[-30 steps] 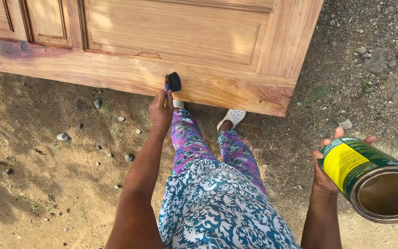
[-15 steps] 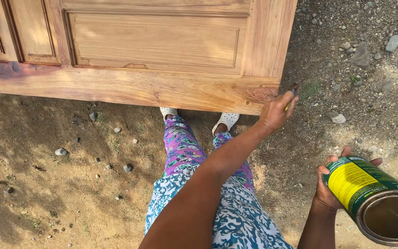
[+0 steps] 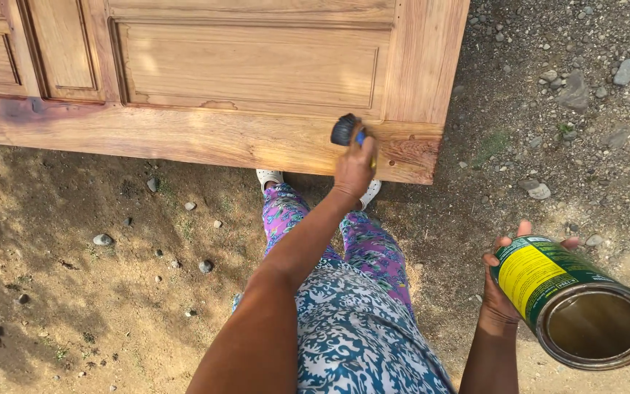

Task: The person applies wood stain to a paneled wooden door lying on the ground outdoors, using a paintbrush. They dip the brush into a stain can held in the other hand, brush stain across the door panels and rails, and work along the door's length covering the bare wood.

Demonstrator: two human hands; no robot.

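A panelled wooden door [image 3: 242, 73] lies flat, raised off the ground. My left hand [image 3: 354, 166] grips a paintbrush [image 3: 345, 131] with a dark head, which rests on the door's bottom rail near the right corner. My right hand [image 3: 501, 292] holds an open green and yellow tin can [image 3: 577, 299] out to the right, tilted so its brownish inside faces me. The can is well away from the door.
Bare dirt ground with scattered stones [image 3: 102, 239] lies left of my legs, and gravel [image 3: 574, 91] lies to the right of the door. My patterned clothing [image 3: 359, 328] and white shoes [image 3: 267, 176] stand right against the door's near edge.
The brush swept right along the bottom rail to the door's corner, then came back left to its present spot. The can stayed in my right hand.
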